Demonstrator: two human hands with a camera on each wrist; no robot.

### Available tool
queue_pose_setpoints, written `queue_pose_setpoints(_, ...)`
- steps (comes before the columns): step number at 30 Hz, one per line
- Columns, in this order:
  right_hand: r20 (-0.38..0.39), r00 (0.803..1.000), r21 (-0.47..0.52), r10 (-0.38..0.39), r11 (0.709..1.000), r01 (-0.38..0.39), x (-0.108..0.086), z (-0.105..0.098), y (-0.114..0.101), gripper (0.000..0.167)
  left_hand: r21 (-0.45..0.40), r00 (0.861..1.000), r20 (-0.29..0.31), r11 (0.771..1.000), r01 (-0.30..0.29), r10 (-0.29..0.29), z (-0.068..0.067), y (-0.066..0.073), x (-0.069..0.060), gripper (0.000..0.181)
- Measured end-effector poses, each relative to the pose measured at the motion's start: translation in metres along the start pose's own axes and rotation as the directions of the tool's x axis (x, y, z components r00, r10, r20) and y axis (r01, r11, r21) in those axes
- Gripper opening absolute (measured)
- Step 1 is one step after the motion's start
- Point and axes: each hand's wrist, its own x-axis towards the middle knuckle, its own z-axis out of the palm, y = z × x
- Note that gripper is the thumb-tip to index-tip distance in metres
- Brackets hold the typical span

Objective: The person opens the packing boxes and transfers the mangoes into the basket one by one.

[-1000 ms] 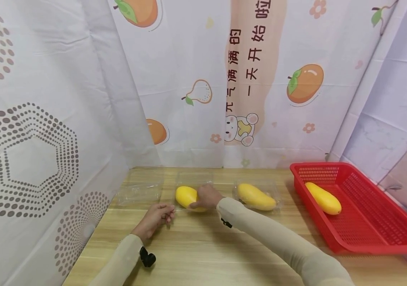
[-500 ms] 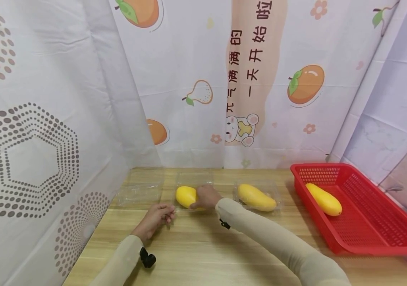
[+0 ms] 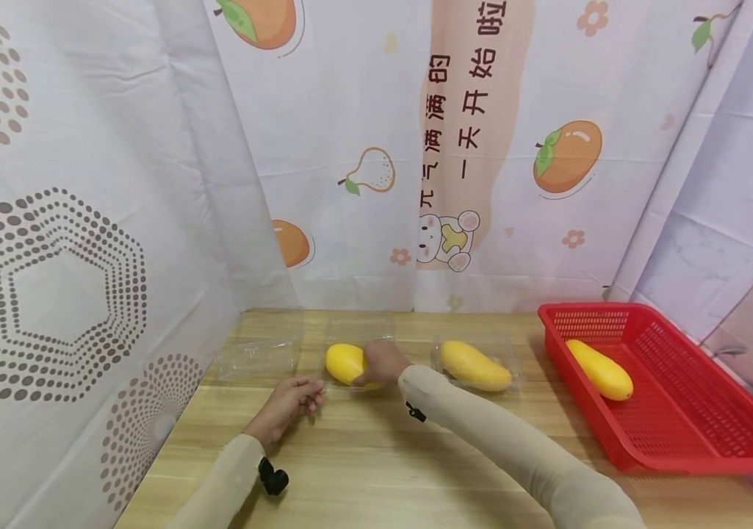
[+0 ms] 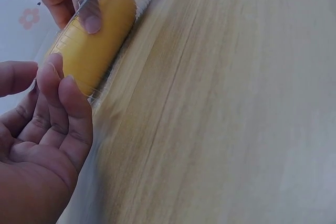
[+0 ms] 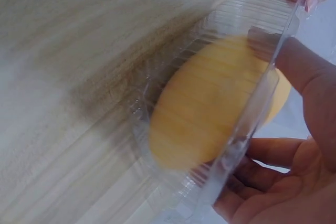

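Observation:
A yellow mango (image 3: pixel 343 364) lies in the tray of an open clear plastic box (image 3: pixel 359 330) in the middle of the table's back. My right hand (image 3: pixel 383 364) grips this mango from above. In the right wrist view its thumb (image 5: pixel 304 69) reaches over the box rim on one side of the mango (image 5: pixel 205 103), with the fingers on the other side. My left hand (image 3: pixel 290 404) pinches the near left corner of that box between thumb and forefinger, as the left wrist view shows beside the mango (image 4: pixel 94 45).
To the right, a second clear box holds another mango (image 3: pixel 475 365). An open clear box (image 3: pixel 257 358) stands at the left. A red basket (image 3: pixel 700 433) at the far right contains a mango (image 3: pixel 599 369). Printed cloth (image 3: pixel 350 220) hangs behind the wooden table (image 3: pixel 363 477).
Both hands stay at the middle box. The right hand has shifted very slightly on the mango; the view has drifted a little.

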Motion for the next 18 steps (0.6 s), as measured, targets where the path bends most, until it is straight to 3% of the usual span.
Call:
queue_pose_setpoints(9,-0.031,0.999,0.025,-0.017,1.0,0.018,-0.0024,-0.0057,0.0025,0.046,0.027,1.0,-0.005,1.0,-0.012,0.012,0.0015,-0.0017,0.0001,0.037)
queue_pose_setpoints(18,-0.111,0.99,-0.036,-0.088,0.996,0.085,-0.0037,-0.0078,0.0052,0.047,0.038,1.0,-0.019,0.999,-0.019,0.019,0.0037,0.0003,0.0004,0.038)
